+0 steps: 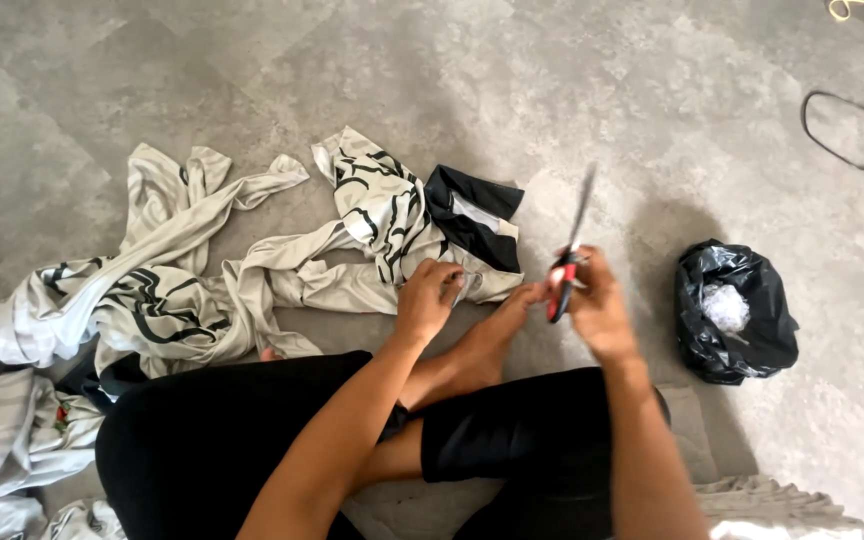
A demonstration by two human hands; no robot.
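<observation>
Right hand (600, 308): centre right of the frame, fingers clamped on the red handles of the scissors (570, 250), blades pointing up, blurred.
Left hand (426, 298): centre of the frame, fingertips pinched together on a small edge of the patterned cloth (377, 215).
Cloth: heaped from centre to left on the grey floor (572, 90), cream with black markings; likely light, limp, crease-prone, best gripped at an edge and pulled taut.
Scissors: likely stiff, sharp; hold by the handles only.
Black bag (737, 350): right of centre, open, white scraps inside.
Cable (847, 150): upper right corner.
</observation>
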